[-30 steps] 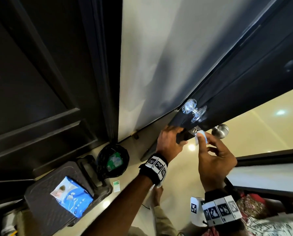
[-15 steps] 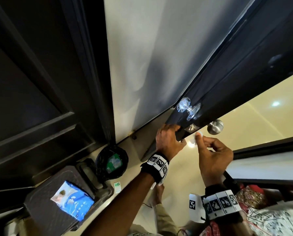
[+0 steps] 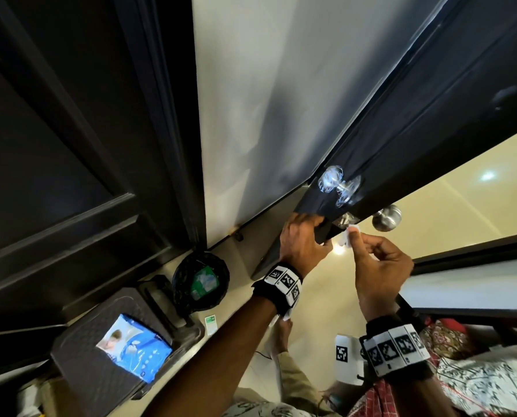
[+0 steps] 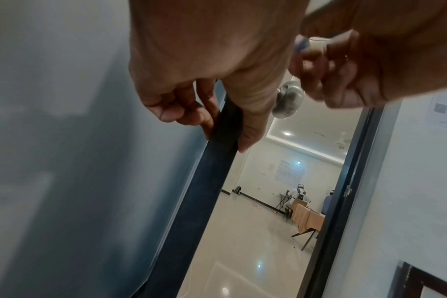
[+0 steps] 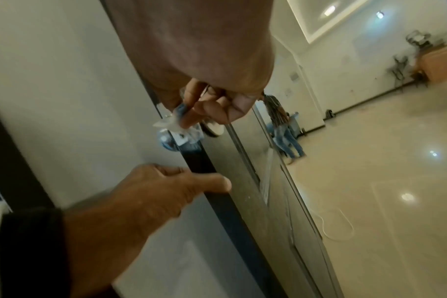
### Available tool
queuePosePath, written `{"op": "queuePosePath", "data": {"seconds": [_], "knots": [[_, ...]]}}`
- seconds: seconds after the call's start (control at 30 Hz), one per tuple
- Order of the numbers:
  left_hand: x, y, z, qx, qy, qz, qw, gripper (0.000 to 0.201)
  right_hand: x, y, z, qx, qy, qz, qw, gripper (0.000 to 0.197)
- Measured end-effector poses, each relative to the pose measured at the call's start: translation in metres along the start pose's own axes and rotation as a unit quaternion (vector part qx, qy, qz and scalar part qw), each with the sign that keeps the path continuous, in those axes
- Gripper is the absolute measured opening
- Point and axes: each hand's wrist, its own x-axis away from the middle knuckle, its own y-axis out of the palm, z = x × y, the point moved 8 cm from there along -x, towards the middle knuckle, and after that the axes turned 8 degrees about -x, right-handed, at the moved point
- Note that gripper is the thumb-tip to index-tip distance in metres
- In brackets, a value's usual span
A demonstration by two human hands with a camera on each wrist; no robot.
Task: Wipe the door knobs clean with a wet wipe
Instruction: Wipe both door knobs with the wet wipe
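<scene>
**Wipe poised between two knobs**

Holding the door (image 3: 407, 139) by its edge, the left hand (image 3: 302, 245) has its fingers curled round one face and its thumb on the other, just below the latch plate (image 3: 346, 219). The right hand (image 3: 377, 266) hovers right beside it, its grip pinching a small crumpled wet wipe (image 3: 348, 236) between thumb and fingertips. That wipe sits just off the door's edge, close under the latch and touching neither knob as far as I can tell.

Just above the left grip, the near knob (image 3: 331, 179) gleams with streaky highlights, which may be moisture from wiping, though I can't be certain. Just beyond the right grip, on the door's other face, the far knob (image 3: 386, 218) looks matte and even, with nothing showing whether it has been cleaned.

My guess is that the job is about midway: one knob possibly done, the other waiting. Down on the floor, well behind both hands, a blue wipe packet (image 3: 134, 347) lies on a dark tray (image 3: 80, 380) beside a black bin (image 3: 201, 281).
</scene>
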Motion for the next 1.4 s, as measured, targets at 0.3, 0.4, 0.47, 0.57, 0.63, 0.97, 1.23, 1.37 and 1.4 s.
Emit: {"op": "queuePosePath", "data": {"seconds": [0.3, 0.4, 0.47, 0.57, 0.63, 0.97, 1.23, 1.37, 1.4], "knots": [[-0.001, 0.007, -0.006, 0.033, -0.005, -0.026, 0.999, 0.047, 0.01, 0.014, -0.012, 0.005, -0.053, -0.023, 0.998, 0.009], [-0.002, 0.005, -0.006, 0.038, -0.005, -0.023, 0.999, 0.046, 0.009, 0.016, -0.001, 0.029, -0.058, -0.015, 0.998, 0.014], [-0.001, 0.002, -0.005, 0.039, -0.003, -0.017, 0.999, 0.047, 0.01, 0.018, 0.009, 0.049, -0.051, -0.021, 0.997, 0.016], [0.0, 0.001, -0.004, 0.044, 0.003, -0.011, 0.999, 0.048, 0.013, 0.023, 0.011, 0.072, -0.057, -0.036, 0.995, 0.016], [0.001, -0.001, -0.003, 0.042, 0.006, -0.003, 0.999, 0.045, 0.015, 0.023, 0.003, 0.071, -0.069, -0.03, 0.995, 0.019], [0.006, 0.005, 0.003, 0.026, 0.013, -0.005, 1.0, 0.038, 0.013, 0.022, 0.005, -0.002, -0.022, 0.048, 0.999, 0.021], [0.009, 0.019, 0.006, 0.027, 0.014, -0.024, 0.999, 0.047, 0.019, 0.001, 0.024, -0.021, 0.019, 0.077, 0.997, 0.02], [0.01, 0.023, 0.011, 0.018, 0.023, -0.03, 0.999, 0.042, 0.016, -0.01, 0.02, -0.031, 0.002, 0.049, 0.998, 0.02], [0.011, 0.026, 0.013, 0.017, 0.026, -0.031, 0.999, 0.041, 0.015, -0.012, 0.017, -0.025, -0.007, 0.044, 0.999, 0.019]]}}
